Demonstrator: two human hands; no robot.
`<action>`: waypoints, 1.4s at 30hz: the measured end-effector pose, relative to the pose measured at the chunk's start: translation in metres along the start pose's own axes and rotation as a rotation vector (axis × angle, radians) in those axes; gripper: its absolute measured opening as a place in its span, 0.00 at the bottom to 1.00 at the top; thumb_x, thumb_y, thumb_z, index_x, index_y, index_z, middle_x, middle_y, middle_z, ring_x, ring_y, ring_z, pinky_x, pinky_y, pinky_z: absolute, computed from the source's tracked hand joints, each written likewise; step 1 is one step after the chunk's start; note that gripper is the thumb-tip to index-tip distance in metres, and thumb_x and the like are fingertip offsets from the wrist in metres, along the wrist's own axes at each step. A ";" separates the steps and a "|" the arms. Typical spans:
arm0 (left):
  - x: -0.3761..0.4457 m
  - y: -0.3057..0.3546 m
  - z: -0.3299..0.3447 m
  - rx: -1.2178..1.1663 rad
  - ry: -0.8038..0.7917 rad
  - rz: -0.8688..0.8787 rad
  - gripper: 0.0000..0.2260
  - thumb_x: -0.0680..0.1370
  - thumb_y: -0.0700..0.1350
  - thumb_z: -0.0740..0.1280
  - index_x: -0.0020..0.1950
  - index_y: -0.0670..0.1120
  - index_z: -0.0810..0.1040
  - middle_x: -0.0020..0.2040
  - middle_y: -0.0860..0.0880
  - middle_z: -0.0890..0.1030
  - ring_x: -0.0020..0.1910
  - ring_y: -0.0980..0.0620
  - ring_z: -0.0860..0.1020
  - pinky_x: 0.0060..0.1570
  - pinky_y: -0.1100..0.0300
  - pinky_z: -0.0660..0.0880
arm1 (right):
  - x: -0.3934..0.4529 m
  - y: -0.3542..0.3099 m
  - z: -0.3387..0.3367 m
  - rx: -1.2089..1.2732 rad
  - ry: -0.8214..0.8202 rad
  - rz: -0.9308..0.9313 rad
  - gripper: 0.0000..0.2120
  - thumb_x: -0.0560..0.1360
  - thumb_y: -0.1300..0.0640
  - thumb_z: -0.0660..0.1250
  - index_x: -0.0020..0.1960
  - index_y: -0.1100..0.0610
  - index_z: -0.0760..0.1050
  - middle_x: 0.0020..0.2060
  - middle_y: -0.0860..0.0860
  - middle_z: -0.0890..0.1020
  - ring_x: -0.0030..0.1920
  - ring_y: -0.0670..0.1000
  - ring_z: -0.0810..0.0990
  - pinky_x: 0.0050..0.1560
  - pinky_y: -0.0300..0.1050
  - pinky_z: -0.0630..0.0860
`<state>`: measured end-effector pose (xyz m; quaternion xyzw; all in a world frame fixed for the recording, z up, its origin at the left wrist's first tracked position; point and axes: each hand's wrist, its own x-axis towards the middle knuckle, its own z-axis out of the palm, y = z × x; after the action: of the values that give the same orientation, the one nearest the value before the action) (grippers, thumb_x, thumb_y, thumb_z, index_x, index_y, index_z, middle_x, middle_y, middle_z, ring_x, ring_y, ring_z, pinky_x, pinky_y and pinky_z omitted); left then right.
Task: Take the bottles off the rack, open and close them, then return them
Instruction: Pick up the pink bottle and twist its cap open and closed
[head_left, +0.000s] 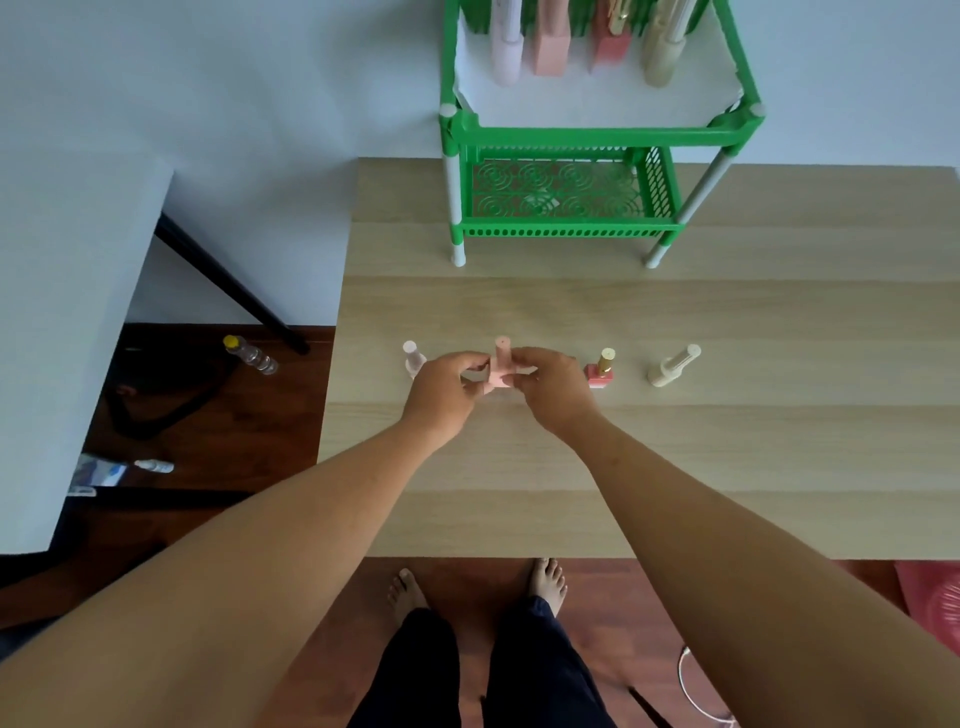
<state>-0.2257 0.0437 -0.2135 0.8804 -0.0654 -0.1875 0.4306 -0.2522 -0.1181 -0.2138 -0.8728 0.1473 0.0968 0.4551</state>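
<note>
A pink bottle (502, 357) with a tall pink cap stands upright on the wooden table (727, 467), held between both hands. My left hand (445, 387) pinches its square base from the left. My right hand (546, 385) grips it from the right, at the foot of the cap. The cap sits on the bottle. Beside my left hand stands a pale clear bottle (413, 357). To the right stand a red bottle with a gold cap (602, 370) and a cream bottle (672, 366), which leans right. The green rack (597, 136) is at the table's back.
Several more bottles (550, 47) stand on the rack's top shelf; its lower shelf (556, 195) holds nothing. A white table (67, 312) with a black leg is on the left. A plastic bottle (252, 355) lies on the dark floor there. My bare feet (478, 587) are below the table's near edge.
</note>
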 end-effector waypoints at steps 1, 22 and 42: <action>-0.001 0.005 -0.003 -0.005 -0.001 0.012 0.14 0.76 0.40 0.70 0.61 0.48 0.79 0.59 0.53 0.81 0.45 0.63 0.80 0.50 0.71 0.70 | 0.000 -0.004 -0.006 0.018 0.001 0.002 0.12 0.75 0.60 0.71 0.57 0.51 0.82 0.53 0.47 0.84 0.43 0.43 0.78 0.40 0.29 0.69; 0.003 0.174 -0.105 0.209 0.067 0.347 0.11 0.75 0.36 0.66 0.54 0.45 0.81 0.48 0.48 0.82 0.46 0.52 0.77 0.40 0.66 0.70 | -0.022 -0.155 -0.178 0.368 0.137 -0.152 0.07 0.76 0.64 0.69 0.52 0.66 0.80 0.36 0.55 0.83 0.33 0.49 0.80 0.35 0.40 0.82; 0.015 0.235 -0.118 0.256 0.166 0.375 0.12 0.75 0.37 0.68 0.57 0.45 0.82 0.49 0.49 0.83 0.44 0.56 0.77 0.36 0.74 0.67 | -0.015 -0.180 -0.246 0.291 0.026 -0.271 0.17 0.76 0.67 0.67 0.65 0.64 0.73 0.46 0.60 0.81 0.41 0.54 0.82 0.38 0.43 0.82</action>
<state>-0.1555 -0.0193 0.0322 0.9128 -0.2152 -0.0214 0.3465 -0.1957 -0.2202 0.0681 -0.8108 0.0467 0.0009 0.5834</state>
